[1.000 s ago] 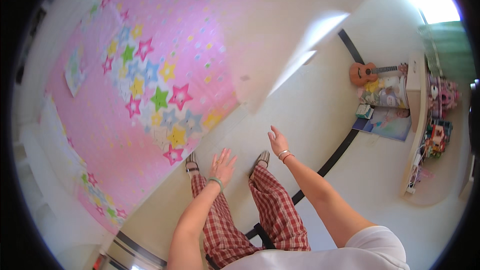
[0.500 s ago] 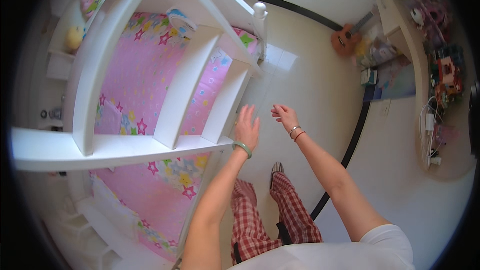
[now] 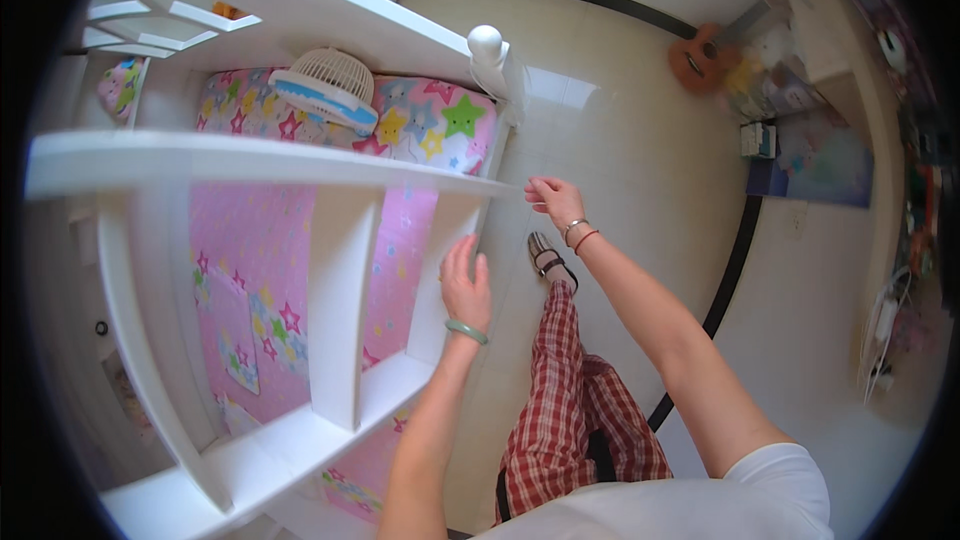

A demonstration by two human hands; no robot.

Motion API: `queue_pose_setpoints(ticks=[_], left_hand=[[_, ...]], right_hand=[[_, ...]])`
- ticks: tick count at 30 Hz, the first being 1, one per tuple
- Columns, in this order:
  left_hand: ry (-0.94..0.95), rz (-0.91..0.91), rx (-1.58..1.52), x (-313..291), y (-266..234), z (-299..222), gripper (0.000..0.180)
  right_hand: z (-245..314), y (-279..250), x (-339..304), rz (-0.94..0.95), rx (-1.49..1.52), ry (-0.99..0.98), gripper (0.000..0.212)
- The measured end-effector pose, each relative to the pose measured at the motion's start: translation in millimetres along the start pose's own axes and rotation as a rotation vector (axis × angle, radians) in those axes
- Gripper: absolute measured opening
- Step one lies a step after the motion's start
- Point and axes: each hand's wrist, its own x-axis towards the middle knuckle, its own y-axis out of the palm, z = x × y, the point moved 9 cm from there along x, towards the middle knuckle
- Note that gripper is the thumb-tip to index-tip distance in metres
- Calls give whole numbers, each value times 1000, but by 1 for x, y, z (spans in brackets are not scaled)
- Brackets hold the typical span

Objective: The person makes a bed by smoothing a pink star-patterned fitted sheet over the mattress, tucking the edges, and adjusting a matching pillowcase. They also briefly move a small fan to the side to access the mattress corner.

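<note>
My left hand (image 3: 466,285), with a green bangle at the wrist, holds nothing, its fingers stretched forward. It appears beside the end step (image 3: 445,230) of a white ladder (image 3: 330,430); whether it touches the step I cannot tell. Further forward and to the right, my right hand (image 3: 556,200) is loosely bent with its fingers apart and nothing visible in them. A silver bracelet and a red cord circle that wrist. The tip of one ladder rail (image 3: 420,176) lies just left of the right fingertips, apparently apart from them.
Behind the ladder lies a bed with pink star-patterned bedding (image 3: 255,230) and a white-and-blue fan (image 3: 325,90). A round-topped white post (image 3: 487,50) stands at its corner. Pale floor tiles (image 3: 620,140) stretch ahead. A small guitar (image 3: 700,58) leans far right, near a cluttered desk (image 3: 875,140).
My view has moved forward along the bed, so the fan and post look closer. One foot has stepped ahead. Both hands have shifted slightly left in view, and the right fingers have bent more.
</note>
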Motion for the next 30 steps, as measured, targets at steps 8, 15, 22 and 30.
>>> queue_pose_setpoints(ticks=[8,15,22,30], left_hand=[[-127,247,-199,47,70,-23,37],[-226,225,-421,88,96,-23,37],[-560,85,-761,100,122,14,46],[-826,-216,-970,131,146,60,59]], right_hand=[[44,70,135,-96,-228,-205,51],[12,94,166,42,-234,143,47],[0,88,171,-120,-55,213,40],[-23,63,179,-389,-126,141,24]])
